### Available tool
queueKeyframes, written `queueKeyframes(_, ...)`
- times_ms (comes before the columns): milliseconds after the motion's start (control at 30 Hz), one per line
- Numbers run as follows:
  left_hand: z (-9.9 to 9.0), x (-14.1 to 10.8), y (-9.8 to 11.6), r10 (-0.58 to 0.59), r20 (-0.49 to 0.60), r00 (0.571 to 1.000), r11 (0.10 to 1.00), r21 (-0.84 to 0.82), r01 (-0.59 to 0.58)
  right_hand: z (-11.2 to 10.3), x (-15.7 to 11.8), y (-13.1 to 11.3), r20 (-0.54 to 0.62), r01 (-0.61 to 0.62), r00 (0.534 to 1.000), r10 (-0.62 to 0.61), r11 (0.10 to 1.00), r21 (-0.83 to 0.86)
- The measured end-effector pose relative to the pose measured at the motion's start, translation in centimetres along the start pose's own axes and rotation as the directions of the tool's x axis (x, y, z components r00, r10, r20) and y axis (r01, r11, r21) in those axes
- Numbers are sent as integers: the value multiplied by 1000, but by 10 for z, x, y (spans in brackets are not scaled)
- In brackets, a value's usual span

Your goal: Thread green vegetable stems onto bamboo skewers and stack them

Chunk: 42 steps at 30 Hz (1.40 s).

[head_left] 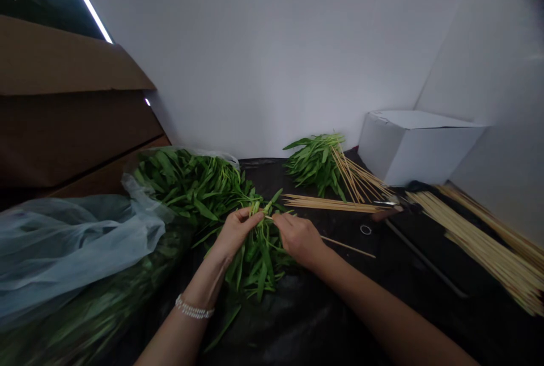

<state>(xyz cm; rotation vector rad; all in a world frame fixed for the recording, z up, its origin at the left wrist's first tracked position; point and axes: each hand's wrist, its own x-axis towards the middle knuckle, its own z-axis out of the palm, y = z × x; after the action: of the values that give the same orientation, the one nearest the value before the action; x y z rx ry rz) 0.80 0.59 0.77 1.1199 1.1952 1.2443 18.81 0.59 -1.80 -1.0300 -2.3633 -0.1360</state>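
Near the middle, my left hand (238, 229) pinches the pale stems of a bunch of green leaves (259, 269) that hangs below the fingers. My right hand (298, 234) is closed round a thin wooden skewer (348, 246), whose tip meets the stems between both hands and whose other end sticks out to the right. A large heap of leafy greens (187, 182) lies behind and left of my left hand. Behind my right hand are loose skewers (327, 203) and a leafy bunch (314, 162) with skewers through its stems.
Clear plastic bag (106, 235) lies at the left, below a cardboard box (76, 122). A white box (419, 142) stands at the back right. Long sticks (484, 241), a ring (365, 230) and a metal tool (386, 210) lie on the black sheet (323, 309).
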Motion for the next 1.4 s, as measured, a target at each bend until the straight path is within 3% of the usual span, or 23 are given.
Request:
queueKeyframes(367,-1,-3,1,-12,46,999,992,124,6,3,2,-5,1,-53,999,53,986,156)
queueKeyframes(467,-1,-2,2,18,49,999,998,59,-21,2,2,-2,-19,-59,998,63,987,147)
queueKeyframes(667,-2,2,3,51,-49,997,998,-32,-53,0,2,2,-16,-83,996,86,991,107)
queueKeyframes(900,-1,0,5,60,-18,998,998,-25,-61,-3,2,0,-17,-56,998,57,997,54)
queueKeyframes(1167,0,-1,1,51,42,998,998,43,-53,-2,3,-1,3,-69,998,69,983,168)
queueKeyframes(1400,-2,-2,5,-32,26,999,991,-133,35,0,2,2,-9,-95,995,97,986,136)
